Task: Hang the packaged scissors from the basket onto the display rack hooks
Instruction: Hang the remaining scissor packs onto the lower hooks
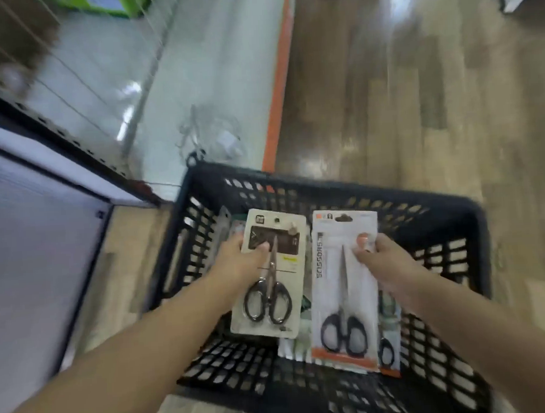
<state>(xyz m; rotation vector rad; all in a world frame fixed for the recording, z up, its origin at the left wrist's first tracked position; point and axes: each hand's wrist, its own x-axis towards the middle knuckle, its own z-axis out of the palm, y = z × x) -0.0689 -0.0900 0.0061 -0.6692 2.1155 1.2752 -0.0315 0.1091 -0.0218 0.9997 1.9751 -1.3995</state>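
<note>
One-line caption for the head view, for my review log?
Over a black basket, the left hand holds a beige scissors pack and the right hand a white scissors pack.

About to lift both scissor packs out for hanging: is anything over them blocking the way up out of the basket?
Nothing visible does. The left hand grips the beige pack, the right hand the white pack, both above the basket.

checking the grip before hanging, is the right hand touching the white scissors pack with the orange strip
Touching. The head view shows the right hand pinching the white scissors pack with the orange strip at its right edge.
</note>
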